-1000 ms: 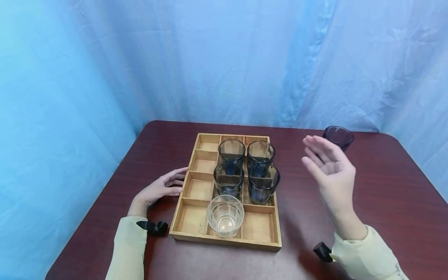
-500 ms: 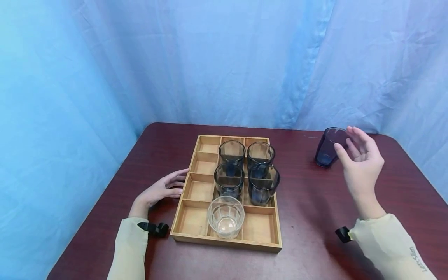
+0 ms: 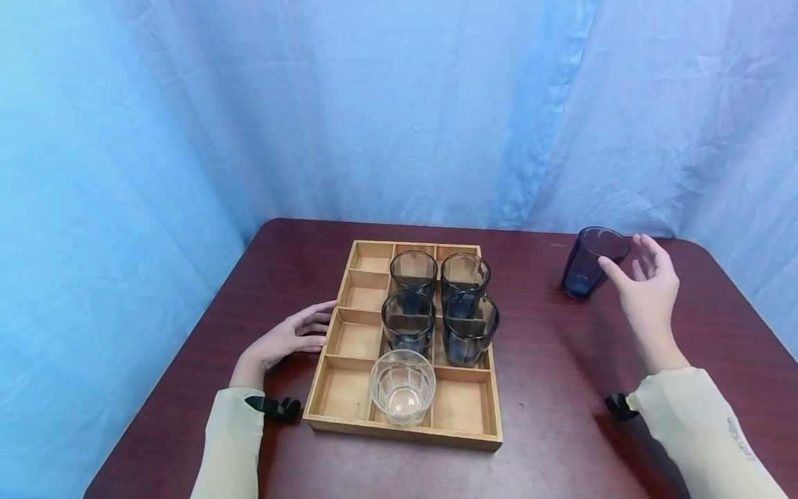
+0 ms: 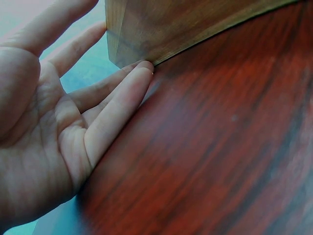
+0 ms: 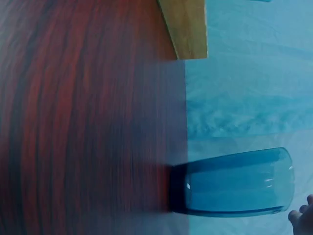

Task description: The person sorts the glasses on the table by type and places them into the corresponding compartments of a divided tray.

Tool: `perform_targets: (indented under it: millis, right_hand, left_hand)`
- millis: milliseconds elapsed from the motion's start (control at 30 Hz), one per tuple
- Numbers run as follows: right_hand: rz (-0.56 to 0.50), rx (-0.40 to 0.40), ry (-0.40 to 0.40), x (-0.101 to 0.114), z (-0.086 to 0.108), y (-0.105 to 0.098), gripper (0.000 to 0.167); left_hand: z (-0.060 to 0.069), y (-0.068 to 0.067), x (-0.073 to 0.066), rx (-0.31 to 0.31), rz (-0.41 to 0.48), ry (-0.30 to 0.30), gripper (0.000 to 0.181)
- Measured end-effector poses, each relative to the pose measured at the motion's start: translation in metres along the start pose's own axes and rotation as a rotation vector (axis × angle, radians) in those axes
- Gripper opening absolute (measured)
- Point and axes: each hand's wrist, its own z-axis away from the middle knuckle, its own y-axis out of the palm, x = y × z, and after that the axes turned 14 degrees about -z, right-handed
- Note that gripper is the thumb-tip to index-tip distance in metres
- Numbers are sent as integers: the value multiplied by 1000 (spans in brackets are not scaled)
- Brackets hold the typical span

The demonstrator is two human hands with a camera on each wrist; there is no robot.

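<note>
My left hand [image 3: 283,341] rests at the left side of a wooden divided tray [image 3: 341,391], fingers extended; in the left wrist view fingertips touch the tray wall [image 4: 146,34]. At the right, my right hand [image 3: 651,291] is beside a dark blue drinking glass [image 3: 582,270], thumb near its rim and fingers spread behind. In the right wrist view a gap shows between the visible fingertips [image 5: 303,218] and the upright glass [image 5: 234,186]. Several smoky grey glasses [image 3: 469,339] stand in the tray's middle and right columns. A clear glass [image 3: 402,388] stands in the front middle compartment.
A dark red wooden table [image 3: 542,430] carries everything. Pale blue curtains [image 3: 405,118] hang behind and at the sides. Black cameras are strapped to both wrists, the right one [image 3: 620,407] low over the table.
My right hand has moved right, away from the tray, to the blue glass, then slightly lower beside it. The left hand, tray and glasses have stayed in place.
</note>
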Motion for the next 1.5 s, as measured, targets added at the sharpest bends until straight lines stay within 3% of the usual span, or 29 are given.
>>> perform_targets:
  millis: [133,333,667,867,1200,1500]
  right_hand:
    - [-125,-37,105,-2,-6,0,74]
    - [-126,-33,164,-7,-13,-2,78]
    - [54,92,224,-18,-23,-5,89]
    - [222,125,209,-24,-30,-3,88]
    - [302,88,184,-29,-37,0,88]
    - [478,12,195,-21,-34,-4,82]
  left_hand:
    - [0,-1,1,0,-2,4,72]
    - [-1,0,0,-3,-6,-5,71]
    - [-1,0,3,-1,3,-13,71]
    - [0,1,2,-2,2,-17,71]
    - [-1,-1,2,-13,-24,-4,70]
    - [-2,2,1,-4,-8,-14,70]
